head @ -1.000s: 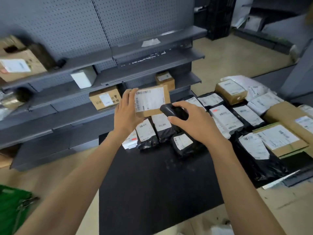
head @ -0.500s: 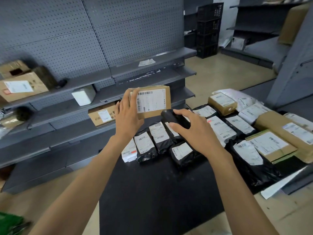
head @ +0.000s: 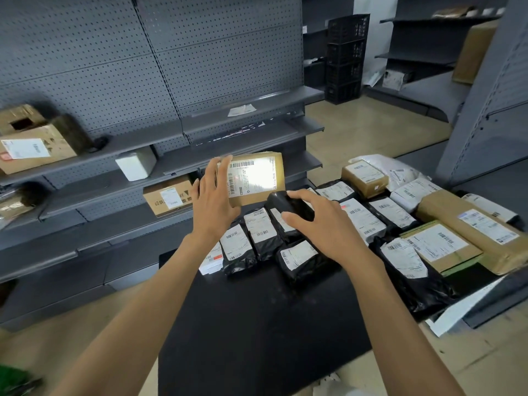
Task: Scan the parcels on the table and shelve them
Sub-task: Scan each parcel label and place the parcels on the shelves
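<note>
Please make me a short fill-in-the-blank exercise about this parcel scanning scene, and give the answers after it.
1. The left hand holds up a cardboard parcel, and its ____ is lit bright.
2. The right hand grips a handheld scanner of ____ colour.
3. The white box stands on a ____, not on the table.

Missing words: label; black; shelf.

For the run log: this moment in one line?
left hand: holds box | right hand: holds scanner, label lit | step: scanning
</note>
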Demonstrator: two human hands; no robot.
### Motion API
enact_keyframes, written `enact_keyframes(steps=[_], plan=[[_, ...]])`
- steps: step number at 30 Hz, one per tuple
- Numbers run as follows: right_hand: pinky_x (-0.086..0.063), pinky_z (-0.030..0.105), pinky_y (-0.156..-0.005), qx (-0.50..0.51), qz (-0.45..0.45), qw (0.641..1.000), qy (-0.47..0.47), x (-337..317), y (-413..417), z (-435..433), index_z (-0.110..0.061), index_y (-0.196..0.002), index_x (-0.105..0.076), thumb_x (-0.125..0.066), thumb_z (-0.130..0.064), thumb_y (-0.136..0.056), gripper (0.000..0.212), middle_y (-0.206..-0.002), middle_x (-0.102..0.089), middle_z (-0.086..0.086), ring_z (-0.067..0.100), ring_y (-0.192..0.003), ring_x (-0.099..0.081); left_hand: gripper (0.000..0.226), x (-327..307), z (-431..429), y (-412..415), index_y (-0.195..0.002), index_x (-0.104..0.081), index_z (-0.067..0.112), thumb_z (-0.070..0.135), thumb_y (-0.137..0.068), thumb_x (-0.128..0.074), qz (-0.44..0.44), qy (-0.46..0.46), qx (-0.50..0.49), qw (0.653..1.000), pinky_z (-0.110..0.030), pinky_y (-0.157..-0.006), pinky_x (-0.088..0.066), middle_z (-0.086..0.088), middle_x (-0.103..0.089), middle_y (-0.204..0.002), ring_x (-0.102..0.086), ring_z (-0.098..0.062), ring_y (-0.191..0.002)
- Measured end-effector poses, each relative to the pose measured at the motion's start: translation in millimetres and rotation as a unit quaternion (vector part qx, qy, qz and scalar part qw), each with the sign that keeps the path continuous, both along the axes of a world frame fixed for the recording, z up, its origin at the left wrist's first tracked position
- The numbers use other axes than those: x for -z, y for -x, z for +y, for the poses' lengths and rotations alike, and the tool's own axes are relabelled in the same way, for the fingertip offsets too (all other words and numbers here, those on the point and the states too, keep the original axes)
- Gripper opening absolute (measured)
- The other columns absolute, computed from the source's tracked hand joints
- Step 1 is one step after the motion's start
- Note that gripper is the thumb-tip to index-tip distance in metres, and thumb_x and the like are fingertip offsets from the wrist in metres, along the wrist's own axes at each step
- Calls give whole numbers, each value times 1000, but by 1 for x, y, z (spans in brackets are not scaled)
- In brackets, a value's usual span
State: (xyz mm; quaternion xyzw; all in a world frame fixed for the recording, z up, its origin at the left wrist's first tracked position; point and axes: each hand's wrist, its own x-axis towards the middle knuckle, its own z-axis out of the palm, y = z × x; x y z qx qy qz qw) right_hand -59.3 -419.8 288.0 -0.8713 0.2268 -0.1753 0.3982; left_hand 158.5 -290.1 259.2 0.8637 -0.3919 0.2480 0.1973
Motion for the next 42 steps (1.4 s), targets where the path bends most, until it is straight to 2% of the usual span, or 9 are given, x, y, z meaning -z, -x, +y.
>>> enact_keyframes(steps=[6,11,16,24,29,32,35,39,42], plan=[[-36,28,-89,20,3,1000,-8,3,12,-9,-36,-143,-47,-60,-48,-95,52,-139,-55,-11,11,-125,-49,107,9,-15,9,-152,-22,20,25,-66,-86,14,-3,11,1000,-55,-110,-32,-7,-28,-151,-42,-32,-129],[-37,28,-91,17,7,999,-29,13,28,-19,-39,-143,-47,-61,-49,-94,52,-140,-53,-14,9,-128,-47,107,28,-44,20,-152,-23,19,27,-66,-87,39,-14,26,999,-53,-113,-31,-7,-28,-151,-43,-30,-130],[-37,31,-101,40,35,998,-30,31,41,-36,-39,-145,-46,-60,-50,-94,53,-146,-50,-13,11,-134,-44,103,47,-72,31,-150,-24,21,30,-68,-85,65,-18,56,996,-52,-114,-27,-6,-27,-152,-41,-30,-132],[-34,26,-91,56,37,996,-62,37,55,-79,-42,-142,-47,-62,-52,-92,53,-142,-52,-16,8,-131,-44,109,56,-113,43,-152,-19,26,27,-66,-86,101,-36,66,992,-54,-115,-26,-5,-24,-153,-39,-30,-135],[-44,32,-98,96,31,991,-93,42,81,-106,-46,-134,-53,-67,-57,-85,53,-135,-57,-19,6,-125,-51,104,61,-157,66,-150,-20,26,31,-68,-84,128,-44,113,984,-55,-116,-25,-3,-23,-153,-37,-28,-135],[-46,38,-101,165,49,980,-100,58,120,-130,-48,-134,-52,-66,-58,-85,52,-133,-57,-17,10,-125,-50,102,73,-207,100,-149,-19,27,34,-70,-83,156,-61,170,971,-55,-116,-25,-2,-24,-151,-35,-26,-136],[-49,41,-98,254,73,959,-100,76,178,-159,-46,-134,-53,-67,-56,-85,51,-130,-60,-15,13,-119,-56,99,88,-263,156,-149,-20,28,40,-71,-80,163,-87,241,953,-54,-112,-32,-2,-25,-151,-37,-27,-135],[-52,36,-84,356,79,925,-111,92,276,-205,-44,-131,-56,-68,-55,-85,49,-112,-61,-17,15,-101,-63,97,113,-332,252,-149,-23,24,38,-69,-75,152,-125,345,918,-56,-95,-47,-5,-30,-149,-44,-33,-127],[-50,33,-84,409,75,903,-110,94,356,-244,-39,-131,-58,-69,-51,-86,48,-118,-64,-14,14,-101,-61,101,133,-386,330,-148,-21,22,32,-65,-79,163,-149,401,889,-56,-91,-49,-9,-31,-150,-45,-37,-128]])
